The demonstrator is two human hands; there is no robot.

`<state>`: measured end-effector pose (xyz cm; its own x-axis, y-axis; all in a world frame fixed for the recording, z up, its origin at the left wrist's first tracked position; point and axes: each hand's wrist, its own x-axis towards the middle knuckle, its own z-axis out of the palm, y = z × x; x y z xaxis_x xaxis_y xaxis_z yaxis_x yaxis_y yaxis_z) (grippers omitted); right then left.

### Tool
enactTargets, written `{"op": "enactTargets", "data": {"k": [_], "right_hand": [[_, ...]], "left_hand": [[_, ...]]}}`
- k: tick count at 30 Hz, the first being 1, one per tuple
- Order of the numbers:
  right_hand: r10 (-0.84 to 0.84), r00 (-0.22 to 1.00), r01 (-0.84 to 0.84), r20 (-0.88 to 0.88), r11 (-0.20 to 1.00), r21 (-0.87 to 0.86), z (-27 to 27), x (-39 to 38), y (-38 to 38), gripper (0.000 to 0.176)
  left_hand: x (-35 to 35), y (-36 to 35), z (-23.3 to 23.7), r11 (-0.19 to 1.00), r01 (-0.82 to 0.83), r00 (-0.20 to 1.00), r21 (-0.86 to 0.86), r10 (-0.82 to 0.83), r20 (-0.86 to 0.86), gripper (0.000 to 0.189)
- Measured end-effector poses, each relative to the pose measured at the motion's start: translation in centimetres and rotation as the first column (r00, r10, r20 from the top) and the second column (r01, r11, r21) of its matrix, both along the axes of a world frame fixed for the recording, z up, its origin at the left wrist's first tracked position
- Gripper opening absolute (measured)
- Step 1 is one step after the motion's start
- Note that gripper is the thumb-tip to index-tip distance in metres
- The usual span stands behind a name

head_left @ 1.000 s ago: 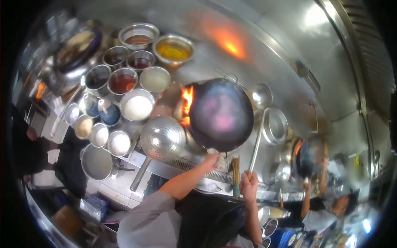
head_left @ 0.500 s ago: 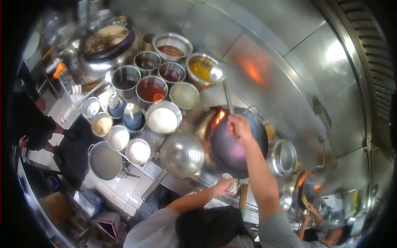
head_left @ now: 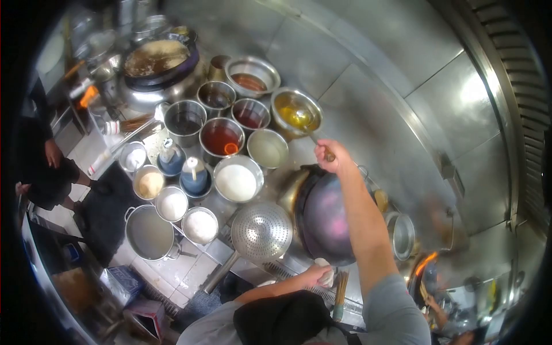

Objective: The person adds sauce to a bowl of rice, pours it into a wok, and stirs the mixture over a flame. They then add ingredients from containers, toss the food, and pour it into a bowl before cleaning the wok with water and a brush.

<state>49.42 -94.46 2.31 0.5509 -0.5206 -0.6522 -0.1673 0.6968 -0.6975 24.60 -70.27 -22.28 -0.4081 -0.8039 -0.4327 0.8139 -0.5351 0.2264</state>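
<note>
Crowded seasoning pots (head_left: 184,140) stand nearly rim to rim on the left; nearer, a perforated strainer (head_left: 261,233) lies just beside the wok (head_left: 328,215). Farther back, a narrow strip of bare steel counter (head_left: 299,150) opens between pots and wok. The left hand (head_left: 318,275) is closed on a bunched white cloth (head_left: 326,278) at the wok's near rim. The right hand (head_left: 334,156) wraps firmly around the handle of a ladle (head_left: 313,137), its bowl inside the far oil pot (head_left: 311,103); the right forearm (head_left: 365,224) crosses above the wok.

No txt, labels, brands, nos. or signs legible.
</note>
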Motion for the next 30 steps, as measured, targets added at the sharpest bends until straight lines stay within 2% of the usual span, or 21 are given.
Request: {"op": "enactTargets", "data": {"k": [1,2,4,5,7,11,14,15,17,19,22,23,24,25,26,27,28,29,30], "right_hand": [[-0.048,0.990,0.035,0.136,0.994,0.100,0.1,0.0,0.0,0.013],[-0.043,0.989,0.030,0.141,0.995,0.095,0.0,-0.1,0.2,0.013],[-0.237,0.914,0.134,0.328,0.942,0.306,-0.3,-0.6,0.6,0.015],[-0.235,0.912,0.131,0.335,0.943,0.305,-0.7,-1.0,0.6,0.015],[-0.251,0.872,0.066,0.420,0.911,0.406,-2.2,-2.1,0.2,0.015],[-0.258,0.797,-0.012,0.547,0.898,0.441,-3.3,-5.1,0.7,0.015],[-0.270,0.791,0.012,0.550,0.904,0.427,-2.5,-7.4,2.0,0.018],[-0.272,0.783,0.008,0.560,0.904,0.428,-2.2,-8.3,2.4,0.018],[-0.261,0.736,-0.073,0.625,0.887,0.455,-1.6,-10.4,3.1,0.020],[-0.264,0.728,-0.062,0.632,0.893,0.445,-0.3,-12.8,4.3,0.020],[-0.250,0.728,-0.069,0.638,0.900,0.431,1.7,-17.5,6.1,0.020],[-0.225,0.731,-0.095,0.645,0.902,0.422,2.3,-19.2,6.9,0.020],[-0.218,0.730,-0.105,0.647,0.901,0.422,3.2,-21.1,7.9,0.021],[-0.237,0.731,-0.094,0.640,0.893,0.439,3.8,-22.9,8.7,0.021],[-0.230,0.739,-0.086,0.633,0.900,0.428,4.2,-24.9,9.4,0.020],[-0.222,0.748,-0.078,0.626,0.906,0.415,4.5,-27.1,10.3,0.020],[-0.220,0.749,-0.083,0.625,0.904,0.418,5.0,-29.2,11.3,0.020],[-0.229,0.750,-0.080,0.621,0.900,0.429,5.3,-31.3,12.3,0.020],[-0.224,0.774,-0.063,0.593,0.903,0.424,5.5,-33.6,13.2,0.020]], "left_hand": [[0.2,-0.1,0.1,1.000,-0.005,1.000,-0.007,0.005,0.005,0.028],[0.3,0.0,0.3,1.000,0.008,1.000,0.000,-0.008,0.027,0.029],[-0.2,-0.4,-0.8,0.999,0.037,0.999,-0.019,-0.037,0.038,0.033],[-0.6,-0.6,-1.4,0.999,0.036,0.998,-0.021,-0.035,0.045,0.033],[-0.9,-0.6,-1.8,0.999,0.020,0.998,-0.039,-0.018,0.063,0.034],[-0.6,-0.4,-1.2,0.999,0.024,0.993,-0.034,-0.020,0.115,0.033],[-0.5,-0.5,-0.9,1.000,0.017,0.989,0.000,-0.016,0.147,0.027],[-0.4,-0.7,-1.0,0.999,0.000,0.990,-0.038,0.005,0.139,0.023],[-0.7,-0.7,-1.2,0.998,-0.007,0.990,-0.070,0.017,0.143,0.019],[-1.1,-0.4,0.0,0.981,-0.193,0.963,-0.003,0.191,0.189,0.011],[-2.3,-1.7,-3.5,0.976,-0.215,0.968,0.020,0.211,0.139,0.012],[-2.5,-1.7,-1.6,0.958,-0.266,0.944,0.103,0.237,0.230,0.014],[-3.1,-2.4,-2.9,0.944,-0.324,0.902,0.063,0.288,0.323,0.015],[-3.8,-2.6,-3.8,0.902,-0.432,0.855,-0.023,0.418,0.306,0.014],[-4.1,-2.5,-3.5,0.883,-0.461,0.793,-0.085,0.453,0.406,0.021],[-4.2,-2.4,-3.6,0.899,-0.435,0.795,-0.050,0.409,0.448,0.022],[-4.1,-1.5,-1.4,0.890,-0.453,0.788,-0.048,0.425,0.445,0.023],[-4.7,-1.7,-2.3,0.861,-0.502,0.782,-0.080,0.491,0.383,0.020],[-4.7,-0.9,-1.0,0.865,-0.489,0.781,-0.111,0.492,0.385,0.017]]}}
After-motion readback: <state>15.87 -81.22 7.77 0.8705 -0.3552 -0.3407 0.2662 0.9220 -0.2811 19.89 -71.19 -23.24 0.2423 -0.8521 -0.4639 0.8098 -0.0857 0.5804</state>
